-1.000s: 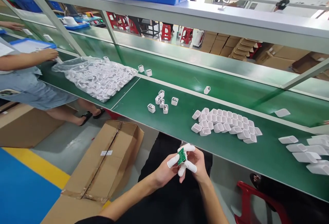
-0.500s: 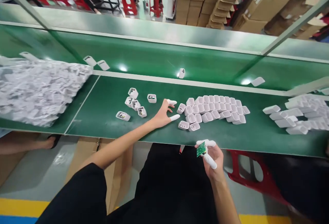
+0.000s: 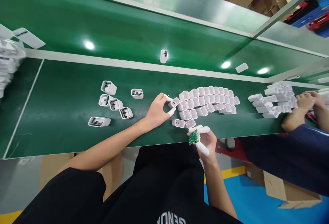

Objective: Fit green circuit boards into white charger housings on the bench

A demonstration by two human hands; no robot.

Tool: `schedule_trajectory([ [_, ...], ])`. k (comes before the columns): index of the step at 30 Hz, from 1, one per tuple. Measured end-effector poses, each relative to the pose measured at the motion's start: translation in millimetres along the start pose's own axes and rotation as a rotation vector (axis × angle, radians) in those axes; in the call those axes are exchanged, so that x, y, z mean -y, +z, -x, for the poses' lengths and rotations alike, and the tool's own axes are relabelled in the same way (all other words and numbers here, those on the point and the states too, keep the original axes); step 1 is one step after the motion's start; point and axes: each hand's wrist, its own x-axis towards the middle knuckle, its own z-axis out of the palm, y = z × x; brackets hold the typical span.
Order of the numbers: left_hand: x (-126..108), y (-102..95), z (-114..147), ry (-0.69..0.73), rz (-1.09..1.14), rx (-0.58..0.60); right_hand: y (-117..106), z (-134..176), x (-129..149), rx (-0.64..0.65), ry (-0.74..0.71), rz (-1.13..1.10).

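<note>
My left hand (image 3: 158, 110), with white finger cots, closes thumb and fingertip around a white charger housing (image 3: 174, 102) at the left end of a packed group of white housings (image 3: 202, 101). Slots show in that housing's end face. Near the table's front edge, my right hand (image 3: 205, 141) pinches a small green circuit board (image 3: 193, 137) between cot-covered fingers. Two more slotted housings, one of them a near housing (image 3: 178, 123), lie just beyond the board. To the left, several housings (image 3: 115, 104) lie with boards visible inside their open ends.
A single housing (image 3: 163, 56) stands on the ledge behind the green table (image 3: 69, 114). At far left is a clear bag of white parts (image 3: 10, 59). On the right, another person's hands (image 3: 307, 100) are beside a second stack of housings (image 3: 273, 100).
My left hand has moved from beside the slotted housing to a grip on it. My right hand still holds the circuit board. The view has swung right, bringing another person's arms into sight.
</note>
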Motion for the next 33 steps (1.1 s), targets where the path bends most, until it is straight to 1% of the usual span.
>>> schedule_trajectory([
  [1, 1, -1.9, 1, -0.001, 0.04, 0.0, 0, 0, 2, 0.003, -0.01, 0.021],
  [3, 3, -7.6, 2, 0.021, 0.212, 0.032, 1, 0, 8, 0.007, -0.056, 0.056],
  [6, 7, -17.8, 5, 0.057, 0.592, 0.177, 7, -3, 14, -0.008, -0.155, 0.092],
  [7, 8, -20.6, 7, 0.048, 0.697, 0.226, 10, -5, 16, -0.021, -0.183, 0.105],
  [9, 6, -24.2, 10, 0.001, 0.832, 0.298, 19, -10, 19, -0.043, -0.217, 0.131],
  [11, 2, -25.1, 15, -0.047, 0.901, 0.341, 30, -16, 21, 0.004, -0.242, 0.143],
  [13, -2, -23.7, 20, -0.068, 0.952, 0.38, 41, -21, 22, 0.109, -0.279, 0.145],
  [14, -4, -22.5, 23, -0.07, 0.973, 0.388, 47, -24, 22, 0.152, -0.299, 0.149],
  [16, -6, -19.7, 28, -0.064, 0.982, 0.371, 59, -27, 18, 0.181, -0.332, 0.167],
  [19, -5, -16.3, 33, -0.017, 0.933, 0.239, 78, -27, 9, 0.179, -0.375, 0.196],
  [21, -4, -15.6, 34, 0.037, 0.89, 0.155, 88, -26, 3, 0.206, -0.411, 0.192],
  [23, -4, -16.0, 33, 0.075, 0.855, 0.126, 95, -26, -2, 0.226, -0.446, 0.171],
  [27, -5, -17.6, 31, 0.101, 0.805, 0.114, 98, -29, -8, 0.239, -0.504, 0.163],
  [33, -4, -16.6, 31, 0.167, 0.777, 0.123, 90, -31, -10, 0.266, -0.501, 0.199],
])
